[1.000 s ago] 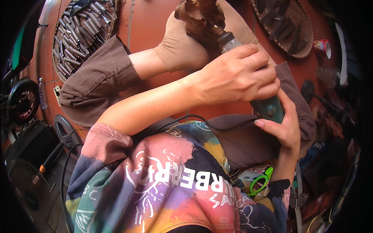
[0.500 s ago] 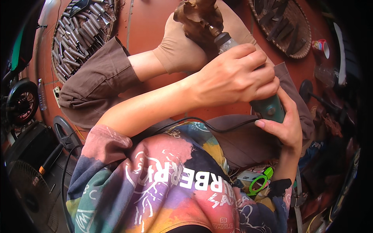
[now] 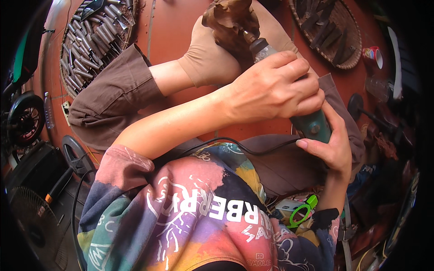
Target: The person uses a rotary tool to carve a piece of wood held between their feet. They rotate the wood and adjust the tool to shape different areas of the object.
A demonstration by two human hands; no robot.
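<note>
My left hand [image 3: 273, 88] reaches across my body and wraps around the front of a green rotary power tool [image 3: 312, 126]. My right hand [image 3: 332, 147] grips the tool's rear end from below. The tool's grey nose and bit press into a dark brown carved wood piece [image 3: 228, 20], which rests against my foot in a tan sock [image 3: 210, 58]. A black cord [image 3: 235, 144] runs from the tool across my lap.
A round woven tray [image 3: 97, 31] full of metal chisels lies at upper left on the reddish floor. Another woven tray [image 3: 334, 27] with dark tools sits at upper right beside a small cup [image 3: 373, 54]. A fan [image 3: 31, 217] and a wheel [image 3: 25, 117] stand at left.
</note>
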